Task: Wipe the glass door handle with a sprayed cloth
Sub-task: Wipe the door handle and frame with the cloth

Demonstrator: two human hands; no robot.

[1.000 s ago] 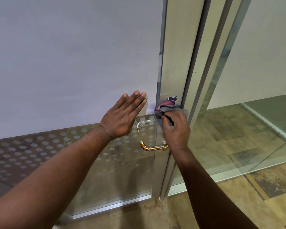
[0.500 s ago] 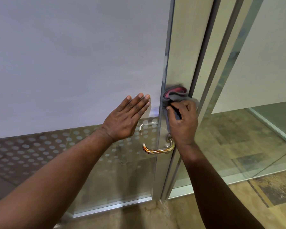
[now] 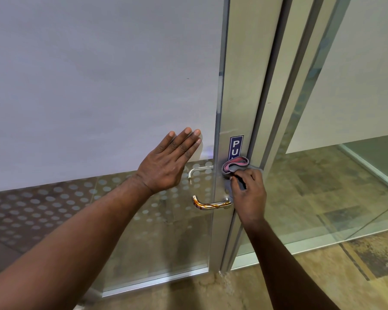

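Observation:
A shiny lever handle sticks out to the left from the metal stile of the glass door. My right hand grips a bunched grey and pink cloth and holds it against the stile just above the handle's base, under a blue sign. My left hand lies flat on the frosted glass to the left of the handle, fingers straight. A second handle on the door's far side shows through the glass.
The lower glass carries a band of frosted dots. Right of the stile stand the door frame and a fixed glass panel. A brown tiled floor lies below.
My right hand has slid the cloth down the stile from higher up, and the blue sign it covered now shows. My left hand stays flat on the glass.

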